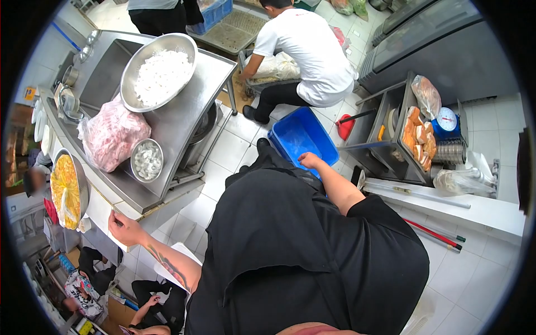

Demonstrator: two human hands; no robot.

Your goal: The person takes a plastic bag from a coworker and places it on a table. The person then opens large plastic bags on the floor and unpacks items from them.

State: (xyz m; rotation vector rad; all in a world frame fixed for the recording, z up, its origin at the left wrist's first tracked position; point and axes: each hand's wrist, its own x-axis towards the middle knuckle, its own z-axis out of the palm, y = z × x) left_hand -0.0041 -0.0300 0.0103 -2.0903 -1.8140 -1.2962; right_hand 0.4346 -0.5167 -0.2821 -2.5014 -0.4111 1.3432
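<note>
My left hand (pixel 126 228) is at the corner of the white tiled ledge (pixel 100 211), fingers slightly bent and apart, with nothing seen in it. Whether it touches the ledge I cannot tell. Close to it stands a metal bowl of yellow food under plastic (pixel 66 192). My right hand (pixel 310 161) hangs over the near rim of a blue plastic tub (pixel 298 134), its fingers loosely curled and nothing visible in them. On the steel counter (pixel 187 109) are a colander of white pieces (pixel 162 72), a bag of pale pink meat (pixel 114 134) and a small bowl of greyish pieces (pixel 147 160).
A person in a white shirt (pixel 310 53) crouches ahead beside a grey crate (pixel 273 78). On my right, a steel cart (pixel 385 128) carries bread (pixel 419 137) and a blue scale (pixel 446 124). Red and green poles (pixel 435 234) lie on the floor. People sit at lower left.
</note>
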